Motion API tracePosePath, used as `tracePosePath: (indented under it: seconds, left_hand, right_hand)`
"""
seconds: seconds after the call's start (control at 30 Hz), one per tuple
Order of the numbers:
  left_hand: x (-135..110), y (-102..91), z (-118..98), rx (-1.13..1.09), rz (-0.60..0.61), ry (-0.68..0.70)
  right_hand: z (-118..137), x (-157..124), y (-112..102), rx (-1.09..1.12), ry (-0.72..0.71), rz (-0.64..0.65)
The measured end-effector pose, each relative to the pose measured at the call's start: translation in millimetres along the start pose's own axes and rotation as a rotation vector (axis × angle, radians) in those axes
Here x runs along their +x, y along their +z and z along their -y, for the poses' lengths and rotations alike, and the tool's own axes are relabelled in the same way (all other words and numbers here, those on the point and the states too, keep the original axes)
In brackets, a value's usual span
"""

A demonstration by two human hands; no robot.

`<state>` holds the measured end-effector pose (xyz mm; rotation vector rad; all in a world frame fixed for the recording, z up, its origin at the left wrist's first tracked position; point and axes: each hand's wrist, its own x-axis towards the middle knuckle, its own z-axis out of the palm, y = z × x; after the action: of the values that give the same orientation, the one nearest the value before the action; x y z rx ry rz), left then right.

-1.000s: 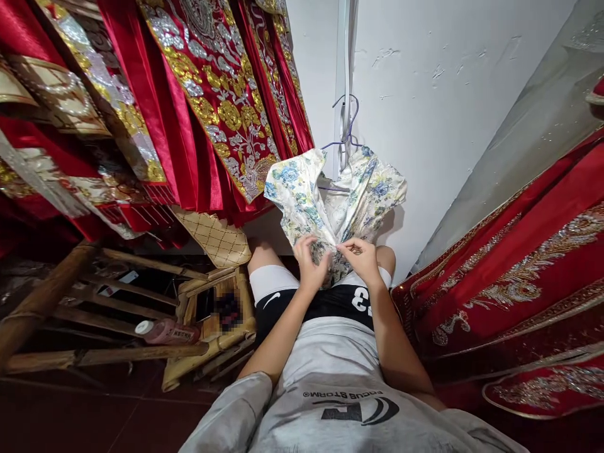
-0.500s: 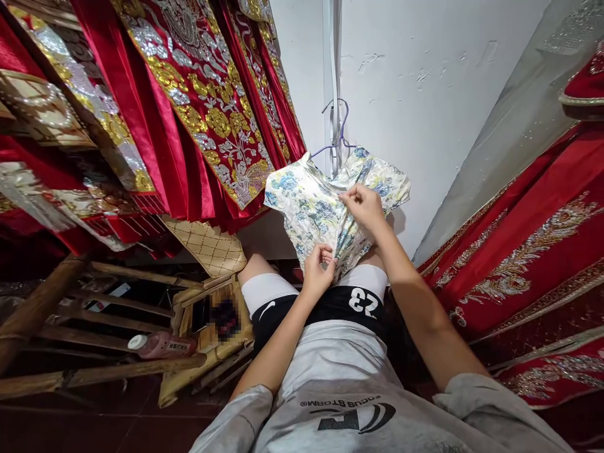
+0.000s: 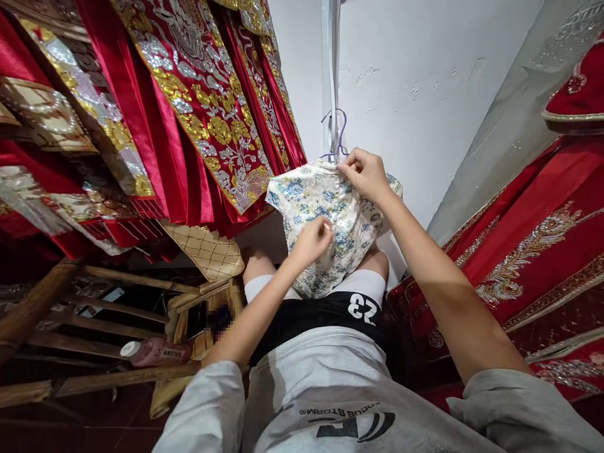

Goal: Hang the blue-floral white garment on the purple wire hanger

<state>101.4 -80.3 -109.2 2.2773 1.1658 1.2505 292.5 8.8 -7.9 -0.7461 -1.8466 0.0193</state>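
A short-sleeved floral shirt (image 3: 309, 204), white with blue and yellow flowers, hangs on a purple hanger (image 3: 342, 129) in front of my lap. At the top of its neckline, my right hand (image 3: 367, 173) is closed in a pinch on the collar edge. Lower down, my left hand (image 3: 312, 242) is curled closed against the middle of the front, its thumb and forefinger at the buttoning edge. The curled fingers partly hide the cloth between them.
Red embroidered garments (image 3: 217, 126) hang at the left, and another red beaded garment (image 3: 509, 277) hangs at the right. A bamboo chair (image 3: 189, 302) stands at my left, with a capped pink bottle (image 3: 155, 352) lying on bamboo rails. A white wall (image 3: 401, 75) is straight ahead.
My right hand has risen to the top of the neckline, pulling the collar up. My left hand has moved up the front. The shirt front now lies flatter and more closed.
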Motion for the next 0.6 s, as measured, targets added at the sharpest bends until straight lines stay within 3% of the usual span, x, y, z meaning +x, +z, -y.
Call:
tracePosePath:
  seconds: [0.1,0.23,0.33,0.43,0.53,0.6]
  left_hand:
    - [61.1,-36.0,-20.3,0.043,-0.193,0.179]
    - [119.2,-55.7,-31.1,0.051,-0.117,0.264]
    - [138.2,-52.2,-25.9,0.02,-0.088,0.232]
    - [149.8,-45.9,-17.4,-0.187,-0.202,0.146]
    - [161.1,-52.8,-11.2,-0.521,-0.428,0.028]
    - [165.8,-69.9,-6.8,-0.662,-0.551,-0.032]
  right_hand:
    - [11.8,-0.5,-7.8,-0.004,-0.024,0.055]
    - [11.5,2.2,-12.9,-0.022,-0.065,0.073]
    - [2.5,-0.2,-7.7,0.005,-0.06,0.05]
    - [-5.8,-9.9,3.6,0.023,-0.038,0.066]
    - [-9.4,-30.2,16.3,0.012,-0.024,0.24]
    - [-9.8,-49.0,24.3,0.036,0.002,0.39]
